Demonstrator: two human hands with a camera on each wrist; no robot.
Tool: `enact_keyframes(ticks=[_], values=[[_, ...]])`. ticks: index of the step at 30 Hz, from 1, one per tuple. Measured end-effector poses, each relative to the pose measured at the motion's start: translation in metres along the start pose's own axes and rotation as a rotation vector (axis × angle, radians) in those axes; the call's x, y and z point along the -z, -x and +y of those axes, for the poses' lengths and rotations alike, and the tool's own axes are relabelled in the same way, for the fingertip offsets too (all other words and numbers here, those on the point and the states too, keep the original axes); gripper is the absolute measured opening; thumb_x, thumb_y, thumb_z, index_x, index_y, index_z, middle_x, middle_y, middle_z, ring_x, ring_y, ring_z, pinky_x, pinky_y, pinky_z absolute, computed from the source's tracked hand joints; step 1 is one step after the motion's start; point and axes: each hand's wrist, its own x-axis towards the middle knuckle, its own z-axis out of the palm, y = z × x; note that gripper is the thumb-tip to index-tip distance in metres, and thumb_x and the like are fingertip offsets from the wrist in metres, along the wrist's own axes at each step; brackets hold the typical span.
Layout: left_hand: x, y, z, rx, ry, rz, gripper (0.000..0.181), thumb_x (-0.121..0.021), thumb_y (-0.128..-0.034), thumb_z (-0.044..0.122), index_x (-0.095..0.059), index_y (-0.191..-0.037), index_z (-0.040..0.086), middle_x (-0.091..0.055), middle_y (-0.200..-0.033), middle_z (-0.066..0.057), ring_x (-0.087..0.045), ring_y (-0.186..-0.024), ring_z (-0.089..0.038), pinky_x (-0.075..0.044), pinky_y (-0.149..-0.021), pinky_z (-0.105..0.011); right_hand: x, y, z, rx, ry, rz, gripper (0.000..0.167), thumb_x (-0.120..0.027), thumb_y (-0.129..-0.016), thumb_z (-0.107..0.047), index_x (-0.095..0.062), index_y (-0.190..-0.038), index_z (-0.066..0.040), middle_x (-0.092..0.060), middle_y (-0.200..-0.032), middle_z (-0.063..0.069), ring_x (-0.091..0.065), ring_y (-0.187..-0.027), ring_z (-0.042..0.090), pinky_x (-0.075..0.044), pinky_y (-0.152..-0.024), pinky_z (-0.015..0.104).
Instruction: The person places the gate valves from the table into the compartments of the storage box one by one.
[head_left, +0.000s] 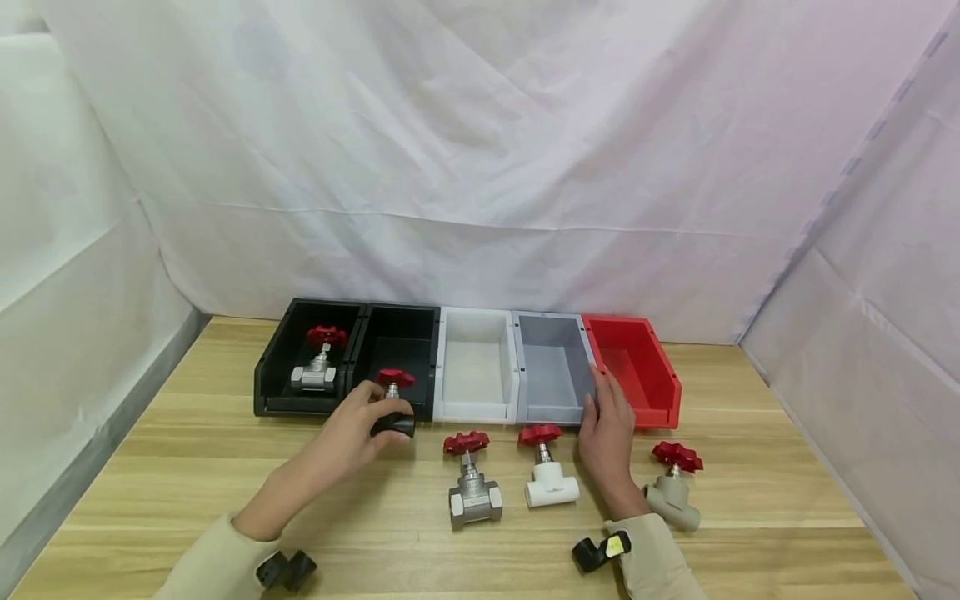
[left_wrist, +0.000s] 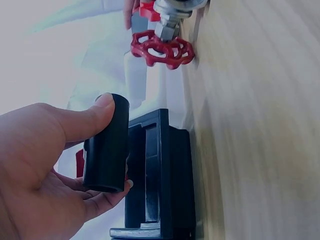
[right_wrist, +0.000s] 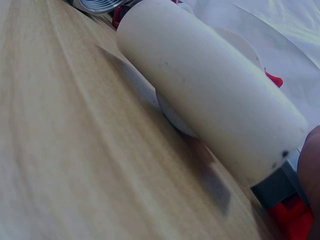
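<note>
My left hand (head_left: 366, 421) grips a black plastic valve (head_left: 393, 425) by its pipe-shaped body, thumb along one side in the left wrist view. The valve's red handwheel points toward the inside of the second black bin (head_left: 380, 320), and the hand is at that bin's front edge. My right hand (head_left: 606, 437) has its fingers extended at the front of the grey bin (head_left: 551, 414) and the red bin (head_left: 651, 418). Beside it on the table stands a white valve (head_left: 551, 487) with a red handwheel, large in the right wrist view.
A metal valve (head_left: 476, 502) stands left of the white one; a beige valve (head_left: 672, 502) lies to the right. Another metal valve (head_left: 315, 375) sits in the leftmost black bin (head_left: 264, 387). The white bin (head_left: 475, 412) is mid-row. White cloth (head_left: 480, 167) hangs behind.
</note>
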Motion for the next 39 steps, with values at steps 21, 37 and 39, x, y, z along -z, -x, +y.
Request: enact_keyframes(ticks=[21,37,39], values=[[-0.002,-0.032,-0.016,0.117,0.029,-0.071,0.028,-0.074,-0.0846,0.022,-0.069,-0.111,0.014,-0.05,-0.101,-0.013,-0.047,-0.08,-0.022,-0.044,-0.069,-0.038,0.0,0.0,0.0,-0.013,0.001,-0.009,0.058,-0.059,-0.091,0.002,-0.042,-0.145,-0.013,-0.039,-0.144,0.016,-0.038,-0.127,0.036,-0.026,-0.1,0.061],[-0.007,-0.047,-0.026,0.199,0.056,-0.127,0.03,-0.071,-0.0882,0.024,-0.066,-0.116,0.013,-0.05,-0.111,-0.02,-0.052,-0.092,-0.03,-0.047,-0.078,-0.046,0.0,0.0,0.001,-0.001,0.004,-0.003,0.058,-0.059,-0.091,0.002,-0.042,-0.145,-0.013,-0.04,-0.143,0.016,-0.039,-0.126,0.036,-0.026,-0.1,0.061],[-0.009,-0.048,-0.028,0.195,0.056,-0.121,0.03,-0.071,-0.0881,0.023,-0.066,-0.115,0.012,-0.05,-0.11,-0.02,-0.052,-0.092,-0.03,-0.047,-0.077,-0.047,0.0,0.0,0.001,0.001,0.004,-0.003,0.057,-0.058,-0.092,0.002,-0.042,-0.144,-0.012,-0.04,-0.143,0.016,-0.039,-0.126,0.036,-0.026,-0.1,0.061]])
